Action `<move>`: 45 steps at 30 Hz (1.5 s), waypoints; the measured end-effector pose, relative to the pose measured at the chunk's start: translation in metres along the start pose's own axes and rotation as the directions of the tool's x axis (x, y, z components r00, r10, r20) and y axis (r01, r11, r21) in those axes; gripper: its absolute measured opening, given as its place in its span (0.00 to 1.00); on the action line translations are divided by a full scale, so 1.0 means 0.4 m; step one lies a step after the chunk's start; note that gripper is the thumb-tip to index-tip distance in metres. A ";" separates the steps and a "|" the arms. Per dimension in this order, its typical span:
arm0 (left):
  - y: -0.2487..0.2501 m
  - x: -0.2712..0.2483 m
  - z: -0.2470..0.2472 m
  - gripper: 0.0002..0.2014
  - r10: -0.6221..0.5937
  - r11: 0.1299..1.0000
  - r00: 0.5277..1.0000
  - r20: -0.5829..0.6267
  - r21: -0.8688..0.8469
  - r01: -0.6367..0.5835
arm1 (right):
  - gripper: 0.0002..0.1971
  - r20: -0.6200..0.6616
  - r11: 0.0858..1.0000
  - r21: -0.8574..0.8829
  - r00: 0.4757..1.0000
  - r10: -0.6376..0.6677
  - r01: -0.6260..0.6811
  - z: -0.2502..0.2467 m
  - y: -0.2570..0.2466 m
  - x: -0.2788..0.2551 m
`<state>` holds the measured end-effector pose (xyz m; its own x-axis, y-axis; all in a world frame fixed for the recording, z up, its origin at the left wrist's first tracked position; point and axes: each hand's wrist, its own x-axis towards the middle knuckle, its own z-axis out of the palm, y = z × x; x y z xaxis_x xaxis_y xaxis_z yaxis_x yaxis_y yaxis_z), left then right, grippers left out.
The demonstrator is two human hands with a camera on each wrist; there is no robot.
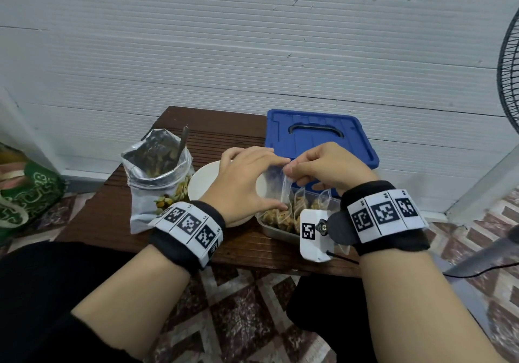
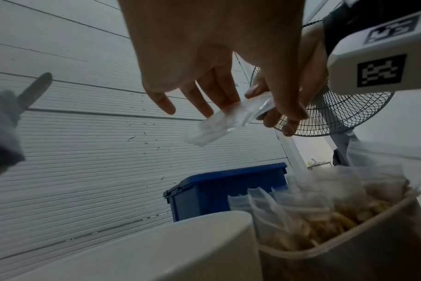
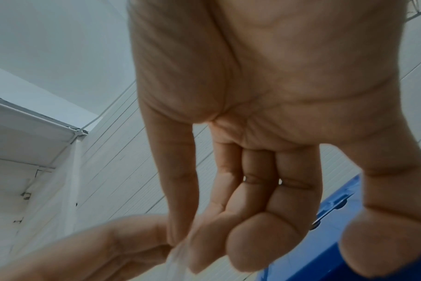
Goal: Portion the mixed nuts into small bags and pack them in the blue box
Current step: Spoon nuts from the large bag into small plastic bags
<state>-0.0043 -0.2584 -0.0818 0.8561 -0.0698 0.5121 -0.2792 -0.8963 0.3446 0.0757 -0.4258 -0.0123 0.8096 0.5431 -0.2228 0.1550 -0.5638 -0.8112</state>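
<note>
Both hands hold one small clear zip bag (image 1: 273, 191) above the white bowl (image 1: 202, 182); it looks empty. My left hand (image 1: 281, 184) grips it between thumb and fingers, and my right hand (image 1: 290, 173) pinches its top edge. The left wrist view shows the small bag (image 2: 219, 123) under the left hand (image 2: 204, 76). In the right wrist view my right hand (image 3: 264, 171) meets my left hand (image 3: 96, 252) at the bag (image 3: 178, 254). The blue box (image 1: 317, 137) stands behind with its lid on. A large foil bag of mixed nuts (image 1: 157, 182) with a spoon (image 1: 184, 140) in it stands to the left.
A clear container (image 1: 278, 230) below my right hand holds several filled small bags (image 1: 300, 208). Everything sits on a low dark wooden table (image 1: 112, 222) against a white wall. A fan (image 1: 508, 81) stands at the right and a green bag (image 1: 25, 194) lies at the left.
</note>
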 end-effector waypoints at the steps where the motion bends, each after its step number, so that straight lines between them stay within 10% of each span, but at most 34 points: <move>1: 0.001 0.000 0.001 0.35 -0.018 1.000 1.000 -0.008 -0.012 0.018 | 0.06 0.004 1.000 0.009 1.000 0.002 -0.002 0.000 0.000 -0.001; 15: -0.003 0.000 -0.009 0.17 -0.246 0.935 0.957 -0.153 -0.299 0.192 | 0.08 0.006 1.000 0.019 1.000 0.015 -0.015 0.012 -0.005 -0.001; 31: -0.012 -0.015 -0.094 0.20 -0.334 0.848 0.936 -0.111 -0.470 0.246 | 0.15 -0.093 0.997 0.059 0.994 -0.054 0.059 0.044 -0.051 0.008; 39: -0.044 -0.043 -0.228 0.23 -0.451 0.763 0.868 -0.207 -0.594 0.254 | 0.14 -0.076 0.984 -0.043 0.982 -0.174 0.171 0.133 -0.121 0.042; 45: -0.108 -0.067 -0.333 0.21 -0.575 0.714 0.722 -0.386 -0.667 0.213 | 0.14 -0.111 0.967 0.013 0.961 -0.253 0.256 0.230 -0.188 0.089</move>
<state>-0.0732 -0.1593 -0.0058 0.6105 0.6339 0.4748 -0.3072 -0.3631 0.8797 0.0407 -0.3069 -0.0090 0.8016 0.5958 0.0508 0.3495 -0.3979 -0.8483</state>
